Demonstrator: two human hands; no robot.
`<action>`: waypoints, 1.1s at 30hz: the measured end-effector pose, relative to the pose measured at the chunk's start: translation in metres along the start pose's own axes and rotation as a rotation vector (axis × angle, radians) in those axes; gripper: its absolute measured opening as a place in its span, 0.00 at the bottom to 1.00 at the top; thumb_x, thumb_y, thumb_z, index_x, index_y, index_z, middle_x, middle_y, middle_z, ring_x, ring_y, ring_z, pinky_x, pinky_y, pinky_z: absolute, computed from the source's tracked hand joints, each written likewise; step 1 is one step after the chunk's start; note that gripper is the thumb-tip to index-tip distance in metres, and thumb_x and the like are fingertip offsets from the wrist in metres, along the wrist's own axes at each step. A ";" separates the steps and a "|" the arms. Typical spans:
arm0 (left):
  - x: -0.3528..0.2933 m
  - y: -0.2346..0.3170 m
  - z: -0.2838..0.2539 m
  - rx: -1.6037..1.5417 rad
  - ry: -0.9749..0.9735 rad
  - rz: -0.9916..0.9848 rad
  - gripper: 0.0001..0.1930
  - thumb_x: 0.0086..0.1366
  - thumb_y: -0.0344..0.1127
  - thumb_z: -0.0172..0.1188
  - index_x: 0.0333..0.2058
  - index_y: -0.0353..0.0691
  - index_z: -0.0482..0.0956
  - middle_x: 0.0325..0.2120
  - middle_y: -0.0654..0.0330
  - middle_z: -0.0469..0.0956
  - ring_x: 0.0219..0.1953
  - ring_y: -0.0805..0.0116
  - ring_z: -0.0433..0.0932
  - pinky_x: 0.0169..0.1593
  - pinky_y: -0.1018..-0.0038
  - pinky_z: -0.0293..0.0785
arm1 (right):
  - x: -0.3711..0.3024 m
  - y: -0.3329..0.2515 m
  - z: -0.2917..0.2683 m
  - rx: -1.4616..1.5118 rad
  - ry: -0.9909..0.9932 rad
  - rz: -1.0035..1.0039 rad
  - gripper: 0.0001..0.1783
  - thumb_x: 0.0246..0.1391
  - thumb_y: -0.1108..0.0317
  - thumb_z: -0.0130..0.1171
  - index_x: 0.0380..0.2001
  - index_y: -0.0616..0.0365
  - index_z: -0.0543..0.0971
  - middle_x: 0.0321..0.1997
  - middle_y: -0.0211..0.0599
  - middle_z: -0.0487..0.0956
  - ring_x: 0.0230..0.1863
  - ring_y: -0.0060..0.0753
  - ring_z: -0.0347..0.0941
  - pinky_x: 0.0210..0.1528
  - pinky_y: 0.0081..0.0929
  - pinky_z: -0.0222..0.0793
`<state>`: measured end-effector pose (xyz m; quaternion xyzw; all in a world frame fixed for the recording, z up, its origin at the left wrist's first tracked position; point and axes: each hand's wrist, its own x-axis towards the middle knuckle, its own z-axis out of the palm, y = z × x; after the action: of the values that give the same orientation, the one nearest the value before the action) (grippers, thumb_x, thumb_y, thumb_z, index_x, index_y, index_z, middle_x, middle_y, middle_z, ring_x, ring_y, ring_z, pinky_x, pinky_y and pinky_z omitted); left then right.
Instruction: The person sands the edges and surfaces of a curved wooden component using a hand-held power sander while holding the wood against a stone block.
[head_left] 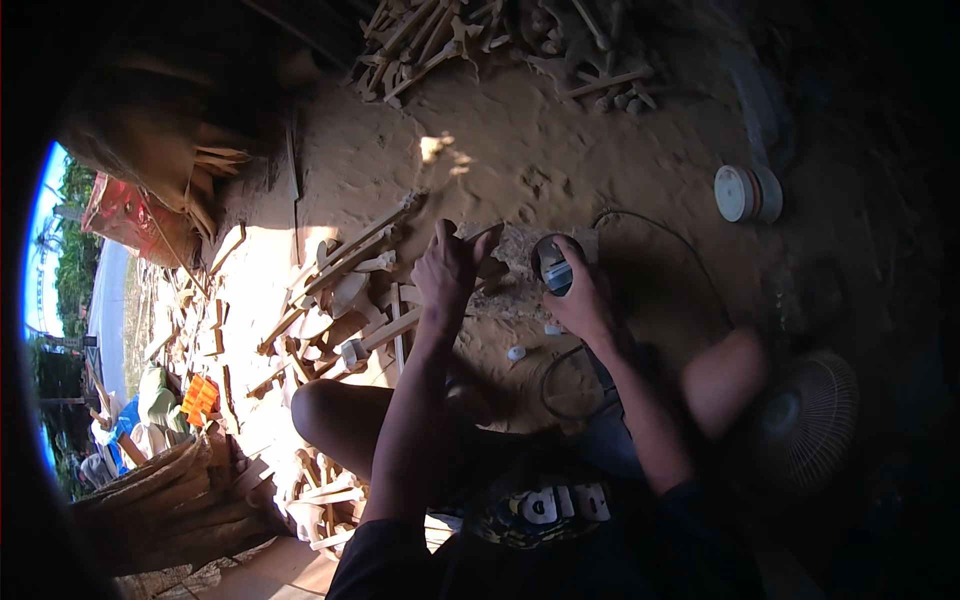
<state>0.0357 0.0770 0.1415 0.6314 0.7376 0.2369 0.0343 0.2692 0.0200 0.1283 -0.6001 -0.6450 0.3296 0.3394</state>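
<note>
My left hand (446,268) is closed at the left side of a pale, rough block (515,245) on the ground. A small dark piece shows by its thumb, too shadowed to name. My right hand (583,300) is wrapped around a corded power tool (556,268) with a round dark head, at the block's right side. The tool's black cord (690,250) curves away to the right. Left of my left hand lies a heap of cut wooden pieces (345,290), some long with wide ends.
More wooden pieces (430,45) are piled at the far side. A white round container (740,194) lies at the right, and a fan (815,420) stands beside my right knee. Small white caps (516,354) are near my legs. A red sack (135,225) sits at the left.
</note>
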 end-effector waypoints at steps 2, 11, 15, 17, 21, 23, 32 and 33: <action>0.018 -0.008 -0.008 0.014 -0.227 0.073 0.26 0.69 0.62 0.68 0.45 0.43 0.78 0.32 0.47 0.86 0.33 0.37 0.86 0.36 0.46 0.81 | 0.003 0.009 -0.013 0.003 0.037 -0.005 0.50 0.46 0.71 0.76 0.75 0.51 0.68 0.67 0.61 0.78 0.65 0.67 0.78 0.64 0.52 0.78; 0.042 -0.006 0.001 -0.085 -0.305 0.363 0.20 0.64 0.43 0.69 0.44 0.32 0.78 0.37 0.39 0.78 0.38 0.35 0.83 0.40 0.49 0.80 | 0.004 0.033 -0.032 0.144 0.179 -0.043 0.48 0.48 0.74 0.71 0.75 0.56 0.68 0.69 0.58 0.77 0.70 0.62 0.75 0.70 0.47 0.74; 0.012 -0.021 0.010 -0.297 -0.280 0.192 0.20 0.70 0.42 0.63 0.48 0.33 0.70 0.35 0.40 0.80 0.37 0.33 0.82 0.41 0.48 0.79 | 0.001 0.014 -0.026 0.053 0.103 -0.049 0.50 0.48 0.73 0.72 0.76 0.53 0.67 0.70 0.58 0.77 0.70 0.60 0.76 0.69 0.46 0.74; -0.011 -0.018 0.014 -0.360 -0.279 0.134 0.20 0.72 0.41 0.61 0.49 0.33 0.66 0.33 0.41 0.80 0.35 0.37 0.83 0.40 0.49 0.79 | -0.002 0.001 -0.022 0.082 -0.049 0.095 0.50 0.49 0.72 0.72 0.77 0.50 0.66 0.69 0.59 0.78 0.66 0.60 0.79 0.66 0.46 0.76; -0.041 -0.019 0.009 -0.489 -0.275 0.184 0.19 0.72 0.34 0.61 0.50 0.30 0.61 0.33 0.43 0.80 0.34 0.46 0.82 0.39 0.54 0.78 | -0.005 -0.009 -0.005 0.025 -0.057 -0.016 0.50 0.50 0.68 0.74 0.77 0.48 0.67 0.63 0.57 0.83 0.60 0.61 0.82 0.62 0.47 0.79; -0.056 -0.016 -0.006 -0.557 -0.187 0.121 0.21 0.73 0.34 0.60 0.52 0.30 0.60 0.33 0.45 0.80 0.36 0.46 0.82 0.41 0.55 0.77 | -0.009 -0.020 0.004 -0.033 -0.157 0.033 0.50 0.50 0.66 0.76 0.76 0.47 0.67 0.64 0.55 0.83 0.60 0.62 0.82 0.62 0.47 0.79; -0.052 -0.043 0.001 -0.161 -0.171 0.517 0.10 0.71 0.28 0.56 0.49 0.32 0.74 0.38 0.35 0.68 0.39 0.33 0.77 0.42 0.47 0.74 | -0.001 -0.034 0.038 -0.031 -0.171 -0.074 0.50 0.54 0.46 0.76 0.76 0.46 0.68 0.55 0.60 0.86 0.52 0.66 0.85 0.55 0.55 0.82; -0.052 -0.042 0.006 -0.163 -0.173 0.512 0.10 0.71 0.28 0.56 0.49 0.32 0.74 0.38 0.35 0.68 0.39 0.33 0.77 0.42 0.47 0.74 | 0.000 -0.031 0.042 -0.049 -0.167 -0.081 0.50 0.53 0.47 0.77 0.76 0.45 0.68 0.57 0.59 0.85 0.52 0.66 0.85 0.55 0.55 0.82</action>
<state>0.0103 0.0254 0.1067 0.8103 0.5268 0.2417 0.0870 0.2171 0.0170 0.1309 -0.5519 -0.7029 0.3486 0.2825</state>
